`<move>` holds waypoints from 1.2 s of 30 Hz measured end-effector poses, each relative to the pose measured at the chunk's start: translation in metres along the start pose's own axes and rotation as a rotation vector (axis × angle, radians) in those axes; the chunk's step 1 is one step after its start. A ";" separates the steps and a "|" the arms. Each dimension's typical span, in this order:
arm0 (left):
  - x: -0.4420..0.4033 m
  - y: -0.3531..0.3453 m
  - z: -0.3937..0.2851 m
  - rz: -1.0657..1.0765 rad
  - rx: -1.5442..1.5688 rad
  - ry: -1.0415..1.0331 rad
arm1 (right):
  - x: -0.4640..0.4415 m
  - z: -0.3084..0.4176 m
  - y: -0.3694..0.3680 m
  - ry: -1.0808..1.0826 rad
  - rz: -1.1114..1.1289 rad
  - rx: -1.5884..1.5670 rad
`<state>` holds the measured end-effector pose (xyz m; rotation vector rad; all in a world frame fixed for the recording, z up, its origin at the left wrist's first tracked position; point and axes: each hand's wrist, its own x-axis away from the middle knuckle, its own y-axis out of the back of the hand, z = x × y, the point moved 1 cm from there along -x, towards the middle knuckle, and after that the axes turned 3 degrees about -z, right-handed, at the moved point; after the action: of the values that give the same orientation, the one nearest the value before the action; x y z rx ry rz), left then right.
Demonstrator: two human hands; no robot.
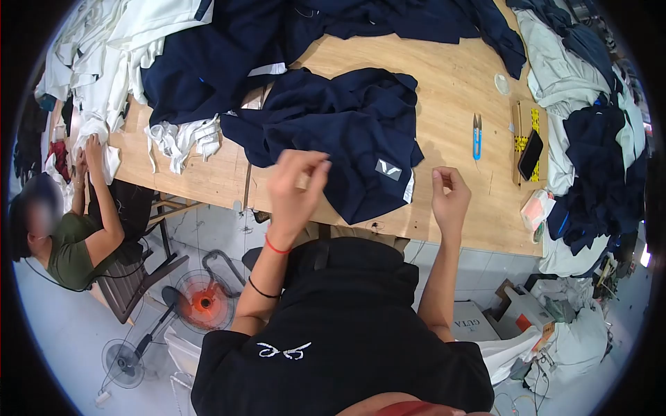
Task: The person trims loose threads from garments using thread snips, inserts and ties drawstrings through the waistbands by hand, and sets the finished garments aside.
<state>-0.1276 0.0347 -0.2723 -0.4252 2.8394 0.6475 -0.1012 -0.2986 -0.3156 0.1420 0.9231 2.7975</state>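
A dark navy garment (pixel 326 132) lies crumpled on the wooden table in front of me. It bears a grey patch with a white mark (pixel 388 169), and a white label shows at its edge. My left hand (pixel 298 191) is raised above the garment's near left part, fingers curled in toward the thumb. Beyond the garment's right edge, my right hand (pixel 451 201) is held up with thumb and fingertips pinched. Anything between either hand's fingertips is too small to make out.
Blue thread snips (pixel 477 141) lie to the right, near a phone (pixel 531 156) on a cardboard box. White scraps (pixel 184 142) and navy garments (pixel 208 62) are piled at left and back. More clothes heap at right. A co-worker (pixel 83 243) handles white cloth; fans (pixel 201 299) stand below.
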 end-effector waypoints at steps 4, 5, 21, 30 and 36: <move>0.017 -0.044 0.002 0.382 -0.218 0.032 | 0.009 0.024 -0.012 0.010 0.170 -0.029; 0.021 -0.050 0.002 0.376 -0.292 -0.022 | 0.013 0.033 -0.013 0.047 0.214 -0.043; 0.027 -0.003 0.033 0.167 -0.218 0.113 | 0.021 -0.009 -0.025 -0.219 0.067 -0.354; 0.033 -0.009 0.028 0.205 -0.286 0.109 | 0.024 0.033 -0.014 0.060 -0.013 0.027; 0.030 -0.011 0.028 0.238 -0.295 0.093 | 0.032 0.088 -0.037 0.271 0.151 -0.132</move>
<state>-0.1486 0.0308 -0.3093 -0.1637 2.9151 1.1287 -0.1133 -0.2120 -0.2663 -0.2001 0.8077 3.0607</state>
